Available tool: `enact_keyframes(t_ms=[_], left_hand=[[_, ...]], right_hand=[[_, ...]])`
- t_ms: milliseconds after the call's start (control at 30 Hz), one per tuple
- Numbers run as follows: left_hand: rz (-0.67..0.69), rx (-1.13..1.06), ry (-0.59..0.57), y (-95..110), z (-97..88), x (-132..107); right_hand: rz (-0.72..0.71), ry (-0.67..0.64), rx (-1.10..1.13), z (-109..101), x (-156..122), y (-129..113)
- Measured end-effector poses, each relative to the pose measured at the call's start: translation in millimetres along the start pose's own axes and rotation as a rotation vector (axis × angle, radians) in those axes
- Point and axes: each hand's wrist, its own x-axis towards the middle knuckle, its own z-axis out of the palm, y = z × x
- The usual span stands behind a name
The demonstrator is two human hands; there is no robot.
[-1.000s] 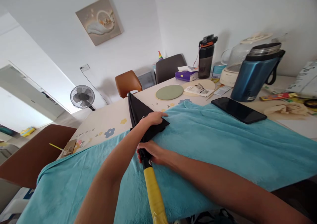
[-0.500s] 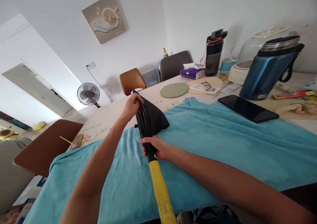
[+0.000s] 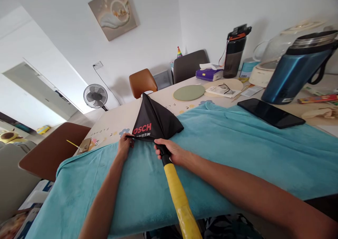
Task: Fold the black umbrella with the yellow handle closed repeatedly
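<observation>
"What's held, and how?"

"The right hand (image 3: 169, 151) is wrapped round the black umbrella (image 3: 158, 115), just beyond its yellow handle (image 3: 179, 196). At left, the left hand (image 3: 125, 145) pinches an edge of the cloth, pulled taut."

"How does it look?"

"Half-gathered, a creased wedge bearing red lettering (image 3: 142, 128), partly folded away, above white characters. Its tip points far; the handle slants near and right."

"Where is it?"

"Over the teal blanket (image 3: 224, 158), the tip reaching above the flower-printed surface (image 3: 113, 119)."
</observation>
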Motion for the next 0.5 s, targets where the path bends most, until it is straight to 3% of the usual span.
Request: enact_keyframes(t_ms=[267,500], left_hand=[[-0.013,-0.266,0.047,0.8,-5.8,-1.5],[0.000,-0.266,0.034,1.4,-6.5,-2.3]], right_hand=[[-0.002,0.022,-0.019,-0.5,-0.4,-1.6],[-0.032,0.099,-0.062,1.6,1.5,-1.7]])
